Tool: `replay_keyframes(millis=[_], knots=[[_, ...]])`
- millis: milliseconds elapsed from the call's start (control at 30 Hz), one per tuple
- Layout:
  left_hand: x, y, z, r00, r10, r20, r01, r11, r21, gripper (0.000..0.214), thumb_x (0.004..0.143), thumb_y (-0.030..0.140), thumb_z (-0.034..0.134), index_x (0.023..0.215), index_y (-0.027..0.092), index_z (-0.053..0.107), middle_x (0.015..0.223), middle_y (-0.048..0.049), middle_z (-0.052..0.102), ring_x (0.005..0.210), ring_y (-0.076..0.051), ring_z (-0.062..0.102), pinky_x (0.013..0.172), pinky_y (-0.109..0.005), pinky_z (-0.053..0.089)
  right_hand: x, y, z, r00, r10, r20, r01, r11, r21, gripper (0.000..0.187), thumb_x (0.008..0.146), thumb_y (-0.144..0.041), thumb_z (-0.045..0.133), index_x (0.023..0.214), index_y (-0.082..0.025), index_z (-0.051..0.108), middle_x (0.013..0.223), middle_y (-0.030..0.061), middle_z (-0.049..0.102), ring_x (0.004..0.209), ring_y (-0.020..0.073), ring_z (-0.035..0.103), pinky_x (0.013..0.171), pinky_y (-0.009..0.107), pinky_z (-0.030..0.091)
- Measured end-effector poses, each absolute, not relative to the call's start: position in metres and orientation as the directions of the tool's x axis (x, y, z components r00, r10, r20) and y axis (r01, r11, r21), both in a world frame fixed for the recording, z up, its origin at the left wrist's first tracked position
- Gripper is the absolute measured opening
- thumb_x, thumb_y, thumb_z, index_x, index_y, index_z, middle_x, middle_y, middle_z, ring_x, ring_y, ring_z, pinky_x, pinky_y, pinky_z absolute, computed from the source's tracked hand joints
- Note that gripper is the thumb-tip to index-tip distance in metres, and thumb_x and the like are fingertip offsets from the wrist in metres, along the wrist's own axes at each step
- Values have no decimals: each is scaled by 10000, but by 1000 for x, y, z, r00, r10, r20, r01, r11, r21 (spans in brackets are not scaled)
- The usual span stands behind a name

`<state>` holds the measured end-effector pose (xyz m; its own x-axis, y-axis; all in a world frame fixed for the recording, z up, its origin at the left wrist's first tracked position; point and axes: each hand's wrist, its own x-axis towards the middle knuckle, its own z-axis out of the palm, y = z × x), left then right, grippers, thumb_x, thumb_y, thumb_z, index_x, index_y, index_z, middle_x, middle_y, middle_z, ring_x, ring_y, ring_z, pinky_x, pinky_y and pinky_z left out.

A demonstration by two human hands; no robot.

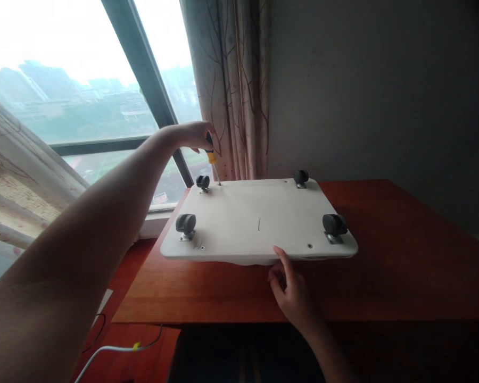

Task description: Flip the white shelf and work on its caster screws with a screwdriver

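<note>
A white board (255, 218) lies flat on a reddish wooden table (403, 266), with black caster wheels at its corners: near left (186, 224), far left (203, 182), far right (300, 177), near right (334, 225). My left hand (193, 135) reaches over the far left corner, closed round a screwdriver (211, 155) with a black and yellow handle, its tip standing on the board's far edge. My right hand (289, 290) grips the board's near edge, thumb on top and fingers curled under it.
A large window (83, 96) with a dark frame fills the left, a patterned curtain (231, 85) hangs behind the board, and a grey wall (383, 90) stands at the right. A white cable (115, 350) lies on the lower surface at the bottom left. Screw holes dot the board's near edge.
</note>
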<state>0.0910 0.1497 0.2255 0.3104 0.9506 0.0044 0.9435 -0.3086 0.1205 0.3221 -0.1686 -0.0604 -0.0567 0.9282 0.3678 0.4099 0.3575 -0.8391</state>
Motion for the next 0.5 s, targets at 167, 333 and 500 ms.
replay_keyframes(millis=[167, 333, 500], knots=[[97, 144, 230, 91, 995, 43, 980, -81, -182, 564, 826, 621, 562, 1195, 224, 716, 790, -76, 739, 840, -287, 724, 787, -345, 500, 322, -167, -62, -51, 931, 360, 416, 348, -840, 600, 991, -186, 442, 1564, -240, 268, 819, 0, 614, 732, 147, 640, 755, 275, 557], [95, 143, 228, 386, 922, 22, 920, -383, -86, 775, 774, 503, 655, 1483, 254, 466, 1025, -62, 746, 883, -226, 702, 760, -260, 480, 322, -165, -68, -48, 926, 375, 422, 359, -833, 616, 983, -181, 452, 1565, -241, 260, 810, -4, 615, 722, 143, 637, 751, 268, 544], [101, 145, 224, 368, 929, 39, 930, -368, -10, 875, 740, 549, 695, 1515, 255, 417, 1124, -91, 722, 913, -247, 693, 751, -273, 489, 322, -165, -68, -49, 921, 386, 423, 369, -827, 610, 982, -186, 448, 1562, -246, 271, 807, -5, 620, 722, 143, 646, 753, 265, 549]])
